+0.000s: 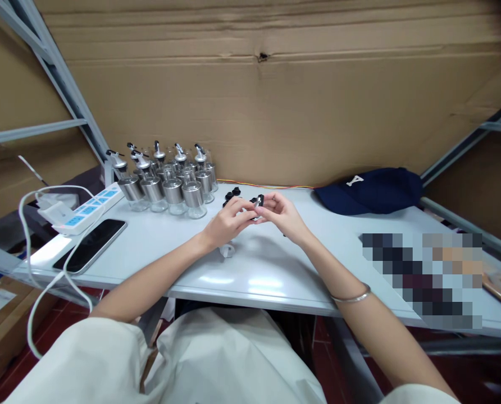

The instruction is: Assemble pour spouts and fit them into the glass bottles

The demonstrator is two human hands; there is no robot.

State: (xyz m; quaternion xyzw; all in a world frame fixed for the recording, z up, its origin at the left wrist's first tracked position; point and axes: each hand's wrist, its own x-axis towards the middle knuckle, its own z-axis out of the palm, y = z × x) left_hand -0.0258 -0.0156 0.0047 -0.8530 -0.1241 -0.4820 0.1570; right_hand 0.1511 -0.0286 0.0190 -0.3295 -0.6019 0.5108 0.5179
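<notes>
Close together over the middle of the table, my left hand [232, 220] and my right hand [285, 216] are both closed on a small black-and-silver spout piece [259, 201]. It resembles the pour spouts on the bottles; fingers cover much of it. Just behind my left hand lie several small black parts [233, 193], some partly hidden. A small clear or whitish piece [227, 250] rests on the table below my left wrist. At the left stand several glass bottles with steel sleeves [173, 191]; some carry silver-and-black pour spouts [142, 161], others have open necks.
A white power strip [91, 210] with a looping cable and a black phone [92, 245] lie on the left of the grey table [250, 275]. A navy cap [370, 192] sits at the back right, before a cardboard wall [276, 123]. Something pixelated lies front right.
</notes>
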